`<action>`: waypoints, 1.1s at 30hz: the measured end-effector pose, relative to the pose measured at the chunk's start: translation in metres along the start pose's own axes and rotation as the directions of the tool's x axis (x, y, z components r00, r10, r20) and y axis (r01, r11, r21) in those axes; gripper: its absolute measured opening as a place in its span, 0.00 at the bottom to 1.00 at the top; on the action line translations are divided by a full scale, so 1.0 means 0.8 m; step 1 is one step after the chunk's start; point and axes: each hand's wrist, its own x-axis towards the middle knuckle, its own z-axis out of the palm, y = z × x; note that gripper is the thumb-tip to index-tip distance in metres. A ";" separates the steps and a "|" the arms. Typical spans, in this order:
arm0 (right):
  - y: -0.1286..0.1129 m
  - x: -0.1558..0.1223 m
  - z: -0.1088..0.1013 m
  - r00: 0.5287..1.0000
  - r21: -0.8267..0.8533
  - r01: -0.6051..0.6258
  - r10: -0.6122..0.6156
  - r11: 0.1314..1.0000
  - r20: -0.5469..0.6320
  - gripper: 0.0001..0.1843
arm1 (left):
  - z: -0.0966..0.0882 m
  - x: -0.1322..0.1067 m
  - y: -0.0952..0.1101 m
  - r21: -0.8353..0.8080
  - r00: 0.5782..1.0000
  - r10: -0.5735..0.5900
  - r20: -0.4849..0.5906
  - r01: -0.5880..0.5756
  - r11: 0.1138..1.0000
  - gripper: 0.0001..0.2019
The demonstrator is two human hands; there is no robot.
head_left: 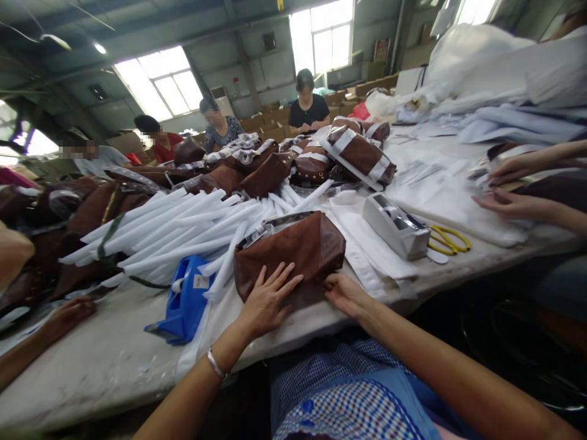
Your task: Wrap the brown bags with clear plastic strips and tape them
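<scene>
A brown handbag (pixel 302 247) lies on its side at the table's front edge, directly before me. My left hand (pixel 269 299) rests flat on its near face with the fingers spread. At the bag's lower right corner is my right hand (pixel 345 294), its fingers curled and pinched against the edge; whatever they grip there is hidden. Clear plastic and a grey lining show along the bag's upper left opening. Left of the bag stands a blue tape dispenser (pixel 186 299). Rolled white paper tubes (pixel 183 226) are heaped behind it.
A grey tape dispenser (pixel 395 226) and yellow-handled scissors (pixel 448 240) lie to the right. Many wrapped brown bags (pixel 270 174) are piled behind. Co-workers' hands (pixel 509 186) work at the far right, and another person's hand (pixel 73 315) is at the left.
</scene>
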 end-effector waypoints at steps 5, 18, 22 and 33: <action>0.011 0.000 0.023 0.996 0.001 0.000 0.000 1.000 0.086 0.15 | -0.010 -0.004 -0.003 -0.015 0.999 -0.034 -0.031 0.033 0.999 0.41; 0.010 -0.066 0.037 0.987 -0.010 0.045 -0.042 0.999 0.154 0.09 | 0.055 -0.024 0.057 0.088 0.751 -0.142 -0.645 0.258 0.962 0.23; 0.003 -0.067 0.022 0.970 -0.206 -0.056 0.102 0.977 0.222 0.08 | 0.068 -0.004 0.058 0.069 0.735 -0.167 -0.658 0.280 0.958 0.22; -0.226 0.074 0.057 0.702 -0.742 0.613 -0.244 -0.269 0.669 0.17 | 0.080 0.002 0.050 0.117 0.787 -0.167 -0.593 0.289 0.950 0.20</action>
